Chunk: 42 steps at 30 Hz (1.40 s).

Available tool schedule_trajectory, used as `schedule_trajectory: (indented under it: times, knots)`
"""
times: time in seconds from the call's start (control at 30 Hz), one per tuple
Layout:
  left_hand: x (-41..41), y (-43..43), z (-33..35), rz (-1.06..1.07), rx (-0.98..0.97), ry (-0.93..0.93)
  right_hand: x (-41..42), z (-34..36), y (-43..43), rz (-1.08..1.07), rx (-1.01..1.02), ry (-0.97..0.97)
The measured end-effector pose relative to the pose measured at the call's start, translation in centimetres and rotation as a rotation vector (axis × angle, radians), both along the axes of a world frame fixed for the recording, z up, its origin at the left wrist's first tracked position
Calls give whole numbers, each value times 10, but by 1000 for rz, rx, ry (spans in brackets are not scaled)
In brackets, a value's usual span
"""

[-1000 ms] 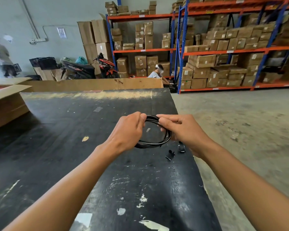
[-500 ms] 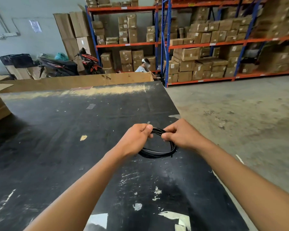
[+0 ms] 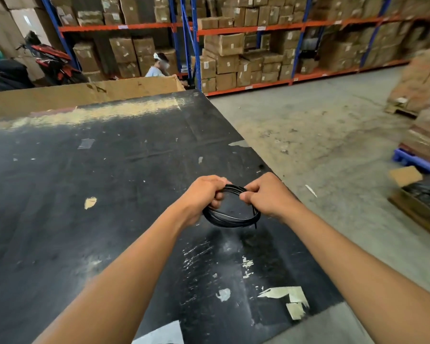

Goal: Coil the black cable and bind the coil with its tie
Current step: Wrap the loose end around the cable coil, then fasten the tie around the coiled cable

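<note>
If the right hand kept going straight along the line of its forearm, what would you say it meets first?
Most likely the left hand: the right hand points up and leftward, across the top of the cable coil that both hands grip. Depth is unclear; it might instead pass just beyond the knuckles, over the black table.

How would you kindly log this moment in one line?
coil: wound, off table | left hand: gripping coil | right hand: pinching top | tie: unseen

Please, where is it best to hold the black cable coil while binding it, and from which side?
Probably at the top arc of the black cable coil, where the strands lie bunched. The left hand and right hand pinch there from opposite sides, leaving the lower loop hanging free.
</note>
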<state>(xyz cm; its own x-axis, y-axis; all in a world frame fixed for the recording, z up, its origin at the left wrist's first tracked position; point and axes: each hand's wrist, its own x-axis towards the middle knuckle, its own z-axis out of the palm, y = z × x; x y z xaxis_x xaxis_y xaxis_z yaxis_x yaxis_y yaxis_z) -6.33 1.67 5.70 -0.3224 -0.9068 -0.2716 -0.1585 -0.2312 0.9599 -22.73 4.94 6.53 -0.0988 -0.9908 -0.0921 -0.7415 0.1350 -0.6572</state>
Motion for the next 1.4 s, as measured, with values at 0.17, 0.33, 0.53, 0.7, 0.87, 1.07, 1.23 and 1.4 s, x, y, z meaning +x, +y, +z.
schedule_trajectory:
  times: [0.17,0.33,0.53,0.7,0.87,1.07,1.23,1.4]
  knots:
    - [-13,-15,-5,-18,-137,-328,-4,-5,-13,-22,10,39]
    - [-17,-20,-16,31,-130,-399,-16,-16,-21,38,60,-21]
    - [-19,-24,-20,127,-82,-432,-43,-32,-39,-43,81,-327]
    - [-22,-27,-18,219,-96,-455,-59,-46,-46,-81,14,-14]
    - [-25,-19,-25,293,-85,-427,-58,-60,-48,-70,12,1]
    - [-21,-15,-22,323,-115,-412,-55,-66,-63,-3,-28,41]
    - [-14,-17,-16,328,-145,-385,-53,-75,-72,-30,-137,19]
    - [-14,-25,-11,329,-151,-375,-49,-58,-72,-44,-177,-13]
